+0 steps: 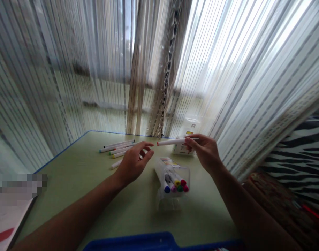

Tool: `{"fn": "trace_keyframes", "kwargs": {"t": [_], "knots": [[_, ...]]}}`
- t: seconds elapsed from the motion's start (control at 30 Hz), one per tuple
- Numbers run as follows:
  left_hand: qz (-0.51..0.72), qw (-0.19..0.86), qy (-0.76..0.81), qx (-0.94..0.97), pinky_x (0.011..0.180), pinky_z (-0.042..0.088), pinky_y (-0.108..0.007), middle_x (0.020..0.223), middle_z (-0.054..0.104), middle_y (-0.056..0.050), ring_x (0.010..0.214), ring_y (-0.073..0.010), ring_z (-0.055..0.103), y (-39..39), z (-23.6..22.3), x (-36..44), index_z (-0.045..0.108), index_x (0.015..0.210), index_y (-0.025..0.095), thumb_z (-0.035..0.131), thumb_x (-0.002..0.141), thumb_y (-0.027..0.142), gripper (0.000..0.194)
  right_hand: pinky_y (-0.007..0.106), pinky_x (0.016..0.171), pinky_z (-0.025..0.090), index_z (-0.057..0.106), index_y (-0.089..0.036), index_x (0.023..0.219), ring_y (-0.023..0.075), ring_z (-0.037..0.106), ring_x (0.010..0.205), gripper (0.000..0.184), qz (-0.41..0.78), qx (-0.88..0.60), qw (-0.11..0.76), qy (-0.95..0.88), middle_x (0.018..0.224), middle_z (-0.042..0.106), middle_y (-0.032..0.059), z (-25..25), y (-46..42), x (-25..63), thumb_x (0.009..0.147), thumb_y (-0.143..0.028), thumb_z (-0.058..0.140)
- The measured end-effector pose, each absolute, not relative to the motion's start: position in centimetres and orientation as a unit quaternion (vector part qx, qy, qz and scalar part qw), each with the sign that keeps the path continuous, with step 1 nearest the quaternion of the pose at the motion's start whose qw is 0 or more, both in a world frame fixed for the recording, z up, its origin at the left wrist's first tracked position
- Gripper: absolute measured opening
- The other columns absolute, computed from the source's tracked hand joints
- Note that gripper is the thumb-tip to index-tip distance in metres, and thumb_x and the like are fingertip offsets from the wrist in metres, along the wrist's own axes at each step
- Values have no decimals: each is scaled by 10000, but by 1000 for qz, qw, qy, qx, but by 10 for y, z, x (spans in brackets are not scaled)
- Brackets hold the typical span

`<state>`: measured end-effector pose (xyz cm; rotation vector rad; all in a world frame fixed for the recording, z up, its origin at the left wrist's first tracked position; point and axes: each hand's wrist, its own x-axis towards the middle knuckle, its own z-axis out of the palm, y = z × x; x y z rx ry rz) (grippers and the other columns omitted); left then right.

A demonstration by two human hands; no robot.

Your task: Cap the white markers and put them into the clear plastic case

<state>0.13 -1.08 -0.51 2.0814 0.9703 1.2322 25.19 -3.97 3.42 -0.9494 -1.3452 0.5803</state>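
Observation:
My right hand pinches a white marker with a red tip, held level above the table and pointing left. Just left of that tip, my left hand has its fingers apart and holds nothing. Several white markers with coloured ends lie beside and partly behind my left hand. Between my forearms a clear plastic case lies on its side, its open end toward me. Inside it are several markers with blue, pink, green, yellow and red ends.
A second clear case with printing stands behind my right hand. The pale green table has a blue edge. At the front is a blue tray-like rim; a white item sits at left. Striped curtains hang behind.

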Motion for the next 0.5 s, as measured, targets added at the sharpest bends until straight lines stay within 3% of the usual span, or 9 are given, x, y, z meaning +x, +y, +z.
{"fn": "trace_keyframes", "kwargs": {"t": [0.27, 0.37, 0.5], "knots": [[443, 276, 376, 766, 585, 519, -270, 993, 692, -85, 700, -167, 638, -6, -10, 0, 643, 1129, 172, 546, 909, 486, 395, 216, 404, 466, 760, -198, 822, 122, 611, 475, 141, 39, -420, 681, -599, 601, 690, -2, 73, -132, 251, 751, -306, 817], [434, 282, 381, 766, 579, 513, -272, 988, 683, -87, 696, -168, 630, -7, -10, 2, 646, 1121, 165, 546, 903, 497, 409, 210, 446, 504, 752, -222, 852, 124, 642, 527, 135, -74, -458, 624, -628, 675, 720, 7, 74, -185, 235, 739, -184, 816], [420, 291, 382, 770, 548, 502, -266, 974, 673, -89, 681, -164, 610, -9, -10, 5, 650, 1113, 156, 542, 905, 502, 418, 215, 458, 534, 730, -194, 923, 140, 664, 568, 197, -128, -422, 544, -714, 720, 730, 32, 70, -221, 215, 747, -120, 782]]}}
